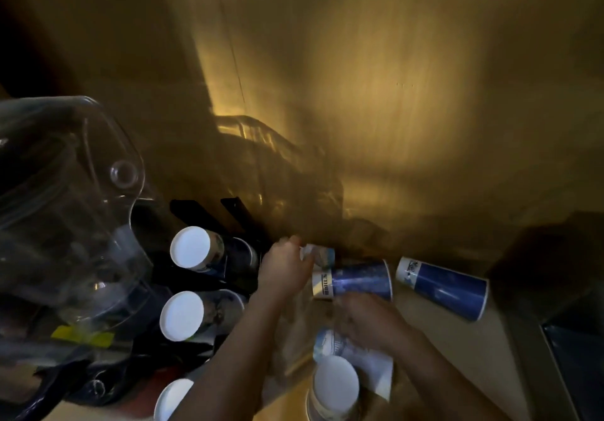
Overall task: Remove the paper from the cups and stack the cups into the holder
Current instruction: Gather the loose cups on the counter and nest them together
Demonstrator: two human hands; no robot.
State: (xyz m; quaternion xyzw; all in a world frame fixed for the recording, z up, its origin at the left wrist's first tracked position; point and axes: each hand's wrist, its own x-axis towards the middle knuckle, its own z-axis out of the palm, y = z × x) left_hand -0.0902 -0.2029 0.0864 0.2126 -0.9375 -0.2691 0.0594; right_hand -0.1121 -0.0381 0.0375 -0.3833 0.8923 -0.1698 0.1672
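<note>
We see left hand (283, 268) fingers clamped on crumpled paper (318, 254) at centre; right hand (366, 319) blurred, fingers' grip unclear, beside lying blue cup (356, 280).

blue cups (444, 286), white bases, black holder (209, 277)

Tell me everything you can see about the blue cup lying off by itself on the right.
The cup is a tall paper-looking cup, dark blue with a white band and a small dark mark near its narrow base. It lies on its side on the tan counter, base pointing up-left, open white-rimmed mouth down-right. Neither hand touches it; it sits apart from the other cups.
</note>
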